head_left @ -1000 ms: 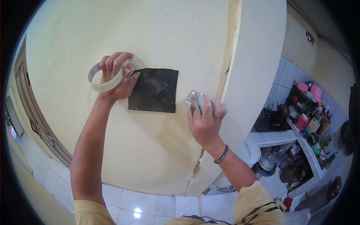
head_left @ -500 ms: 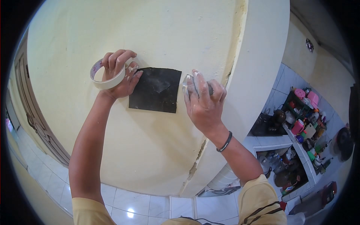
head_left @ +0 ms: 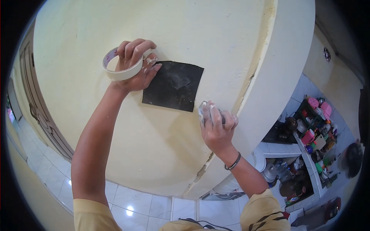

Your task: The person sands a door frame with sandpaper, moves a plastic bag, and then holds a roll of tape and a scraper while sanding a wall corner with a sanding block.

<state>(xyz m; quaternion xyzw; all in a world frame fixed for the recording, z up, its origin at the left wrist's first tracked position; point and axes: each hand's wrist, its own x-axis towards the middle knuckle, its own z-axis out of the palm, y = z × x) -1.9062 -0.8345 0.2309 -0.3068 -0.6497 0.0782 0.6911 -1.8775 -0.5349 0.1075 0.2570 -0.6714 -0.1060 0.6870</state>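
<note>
My left hand (head_left: 133, 71) is up against the wall, with a roll of masking tape (head_left: 127, 74) looped around its fingers. Its thumb and forefinger touch the upper left edge of a black sheet (head_left: 175, 90), which lies against the wall and looks like sandpaper. White, chalky smears cover the fingers of both hands. Below and right of the sheet, my right hand (head_left: 219, 129) is closed around a greyish, white-smeared object (head_left: 201, 111), mostly hidden by the fingers, so I cannot make out its kind. That hand is apart from the sheet.
A cracked seam (head_left: 200, 172) runs down the cream wall (head_left: 154, 146) beside a projecting column (head_left: 283, 57). Kitchenware (head_left: 318, 131) crowds a tiled counter on the right. A wooden door (head_left: 40, 92) stands at left, above a glossy tiled floor (head_left: 135, 204).
My right hand has moved down the wall, from beside the sheet to below its lower right corner. The left hand stays at the sheet's edge. The whole view has shifted slightly.
</note>
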